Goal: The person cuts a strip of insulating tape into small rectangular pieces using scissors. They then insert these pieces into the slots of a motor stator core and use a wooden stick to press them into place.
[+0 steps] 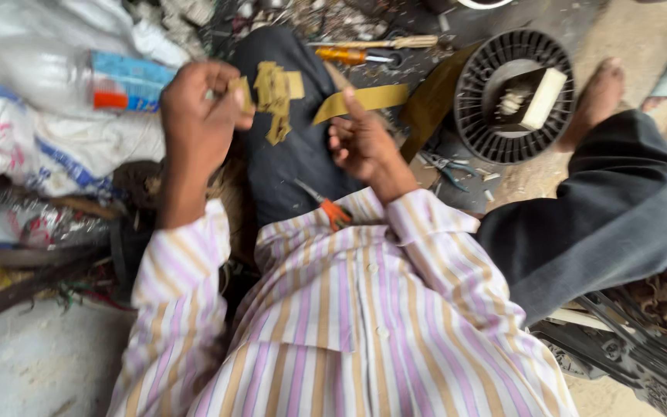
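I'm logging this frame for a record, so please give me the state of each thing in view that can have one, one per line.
Left hand: closed, pinching a small tan piece.
Right hand: half open, forefinger against the tan strip.
Tan strip: flat, lying across the knee.
Tan pieces: cut, loose on the dark trouser leg.
Pliers: lying on the lap, jaws hidden.
Screwdriver: lying on the ground.
Black reel: lying flat, a white block inside.
Plastic bottle: on its side.
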